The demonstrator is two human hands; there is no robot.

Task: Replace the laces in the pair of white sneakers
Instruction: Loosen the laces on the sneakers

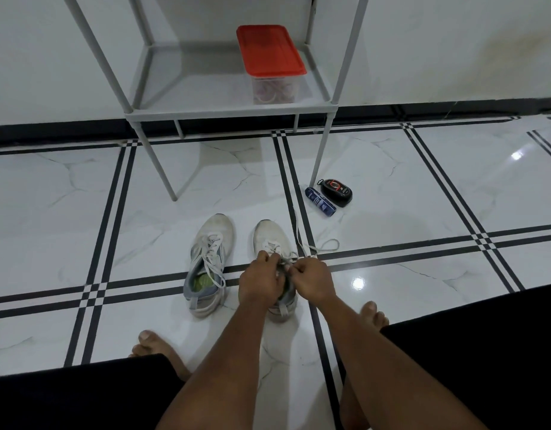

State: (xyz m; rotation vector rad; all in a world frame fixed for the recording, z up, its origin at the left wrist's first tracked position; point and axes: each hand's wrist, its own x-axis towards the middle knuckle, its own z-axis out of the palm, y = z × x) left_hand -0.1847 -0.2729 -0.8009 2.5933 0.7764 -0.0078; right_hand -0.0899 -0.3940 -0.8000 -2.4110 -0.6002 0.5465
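Two white sneakers stand side by side on the tiled floor, toes pointing away from me. The left sneaker (209, 262) is laced, its lace ends hanging loose over the tongue. Over the tongue of the right sneaker (270, 236) my left hand (259, 282) and my right hand (311, 282) meet, each pinching the white lace (317, 246). That lace trails off to the right, one end running up along a black tile line, another looping on the floor. My hands hide the right sneaker's upper eyelets.
A grey metal shelf (206, 110) stands against the wall ahead, holding a clear box with a red lid (269, 49) and coloured laces inside. A blue tube (320, 201) and a black polish container (335, 192) lie by its right leg. My bare feet rest either side.
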